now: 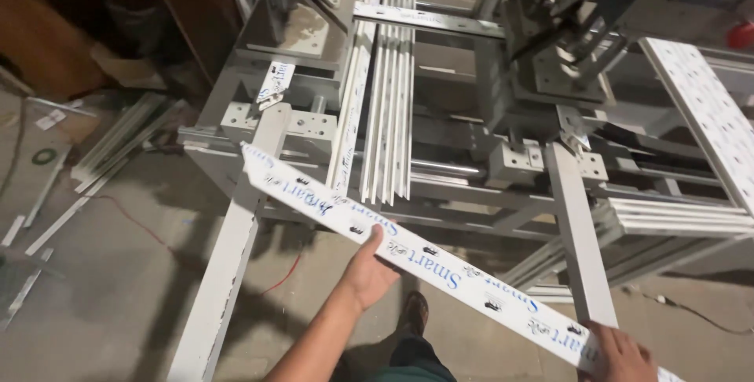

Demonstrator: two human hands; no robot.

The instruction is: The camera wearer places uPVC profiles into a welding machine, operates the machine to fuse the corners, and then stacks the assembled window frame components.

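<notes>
White film-wrapped strip [440, 268] with blue print, held at a slant by both hands in front of a grey metal machine frame [510, 166].

The strip runs from upper left near the frame's left leg down to the lower right corner. The left hand [367, 270] grips it near the middle, thumb on top and fingers curled under its lower edge. The right hand [622, 354] clasps the lower end, fingers spread over the top face. A bundle of white profiles [385, 84] lies upright on the frame behind the strip, and a small printed white label [273, 84] sits on the frame's left. More white profiles [679, 217] are stacked at right, scrap pieces [110, 142] on the floor at left.
</notes>
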